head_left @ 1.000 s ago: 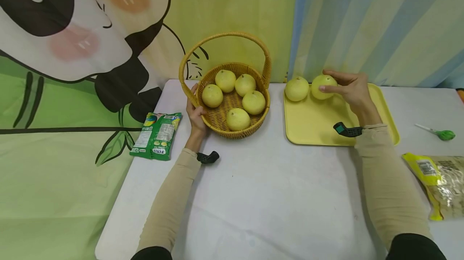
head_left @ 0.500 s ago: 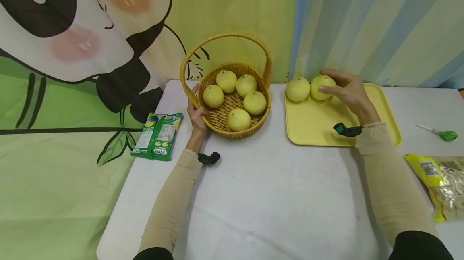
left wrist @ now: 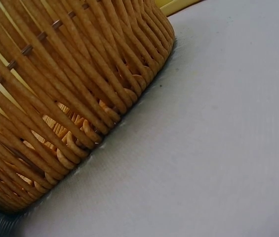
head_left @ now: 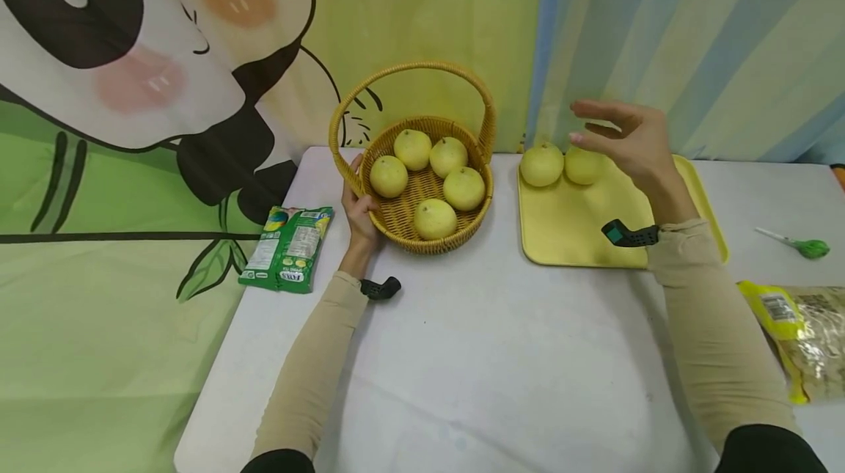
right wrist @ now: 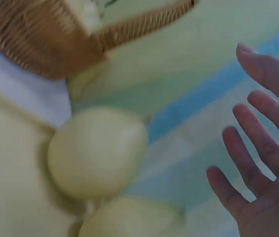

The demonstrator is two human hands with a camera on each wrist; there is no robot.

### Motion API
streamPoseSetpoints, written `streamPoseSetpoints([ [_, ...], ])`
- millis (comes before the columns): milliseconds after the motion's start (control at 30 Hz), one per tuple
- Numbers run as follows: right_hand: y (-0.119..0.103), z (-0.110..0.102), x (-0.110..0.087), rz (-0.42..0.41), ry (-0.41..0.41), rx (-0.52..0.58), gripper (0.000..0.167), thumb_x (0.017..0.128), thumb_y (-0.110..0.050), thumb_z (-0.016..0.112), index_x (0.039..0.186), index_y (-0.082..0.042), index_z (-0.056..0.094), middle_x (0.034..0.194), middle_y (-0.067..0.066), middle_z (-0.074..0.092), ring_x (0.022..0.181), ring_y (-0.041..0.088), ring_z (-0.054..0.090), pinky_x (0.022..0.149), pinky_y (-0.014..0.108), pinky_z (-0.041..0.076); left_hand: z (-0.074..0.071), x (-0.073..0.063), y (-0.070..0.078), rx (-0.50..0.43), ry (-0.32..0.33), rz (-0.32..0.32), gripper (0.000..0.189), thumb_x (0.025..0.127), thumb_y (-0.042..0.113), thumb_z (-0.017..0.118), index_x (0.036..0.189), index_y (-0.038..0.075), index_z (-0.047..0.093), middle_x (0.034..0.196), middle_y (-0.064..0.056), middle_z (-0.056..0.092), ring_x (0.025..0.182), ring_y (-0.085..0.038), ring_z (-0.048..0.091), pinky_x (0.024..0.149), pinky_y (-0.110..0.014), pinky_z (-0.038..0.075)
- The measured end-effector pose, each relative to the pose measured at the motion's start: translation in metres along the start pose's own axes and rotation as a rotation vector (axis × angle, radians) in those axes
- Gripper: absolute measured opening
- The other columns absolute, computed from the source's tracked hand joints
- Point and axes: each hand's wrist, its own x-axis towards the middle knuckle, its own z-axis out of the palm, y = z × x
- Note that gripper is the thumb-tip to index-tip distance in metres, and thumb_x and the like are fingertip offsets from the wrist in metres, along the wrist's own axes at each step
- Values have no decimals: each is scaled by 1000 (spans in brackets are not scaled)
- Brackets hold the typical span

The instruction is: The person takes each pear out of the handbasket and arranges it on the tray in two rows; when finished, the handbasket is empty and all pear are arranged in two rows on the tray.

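Note:
My left hand [head_left: 359, 213] grips the left side of a wicker basket [head_left: 485, 210], near the foot of its tall arched handle. Inside the basket lie several round, pale yellow pears [head_left: 434, 219]. The left wrist view is filled by the woven basket wall [left wrist: 80, 64] standing on the white cloth. My right hand [head_left: 634, 137] hovers with spread fingers above the yellow tray [head_left: 574, 231]. Two more pears sit side by side at the tray's back left, one [head_left: 541, 165] at the corner, the other [head_left: 583, 166] just below my right fingertips. The right wrist view shows nothing in that hand [right wrist: 262, 173].
Left of the basket lies a green snack packet [head_left: 288, 248]. At the right are a green lollipop [head_left: 810, 248] and a yellow-edged clear bag [head_left: 802, 334]. A printed curtain [head_left: 436, 4] hangs right behind the white table [head_left: 488, 356].
My right hand has let go of the pear at the back of the tray and lifted up off it. The left hand and basket stay in place.

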Motion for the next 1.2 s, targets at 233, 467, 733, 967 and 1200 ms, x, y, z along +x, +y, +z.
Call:
streamPoseSetpoints([
  [233, -28, 52, 12, -107, -363, 100, 49, 86, 18, 73, 133, 15, 65, 132, 15, 74, 122, 26, 70, 105, 32, 54, 1, 0, 0, 24, 13, -4, 94, 66, 1, 36, 160, 7, 44, 161, -9, 48, 141, -17, 49, 115, -30, 37],
  [467, -28, 108, 29, -8, -632, 41, 58, 87, 9, 79, 142, 7, 63, 147, 20, 64, 138, 31, 60, 116, 45, 46, -1, 2, -1, 1, 8, 7, 93, 67, -1, 37, 159, 7, 46, 158, -15, 50, 135, -19, 50, 111, -30, 38],
  [733, -9, 166, 47, 83, -867, -102, 71, 87, -6, 85, 153, -4, 56, 158, 17, 55, 149, 30, 49, 115, 53, 46, 1, 1, -2, -22, -8, 2, 95, 67, -2, 34, 161, 7, 42, 164, -10, 46, 141, -19, 48, 113, -29, 38],
  [967, 11, 192, 59, 151, -1040, -139, 81, 88, -7, 83, 159, 1, 44, 166, 22, 43, 154, 42, 39, 125, 55, 31, 1, 1, -2, -23, -8, -6, 96, 65, 2, 36, 161, 4, 40, 164, -8, 46, 140, -20, 49, 111, -28, 40],
  [1200, 20, 203, 65, 303, -1195, -98, 90, 86, -1, 80, 164, 1, 33, 173, 18, 31, 160, 42, 27, 128, 58, 24, 1, 2, -1, -18, -12, 7, 96, 65, 2, 34, 161, 4, 39, 165, -6, 46, 141, -20, 49, 111, -29, 40],
])
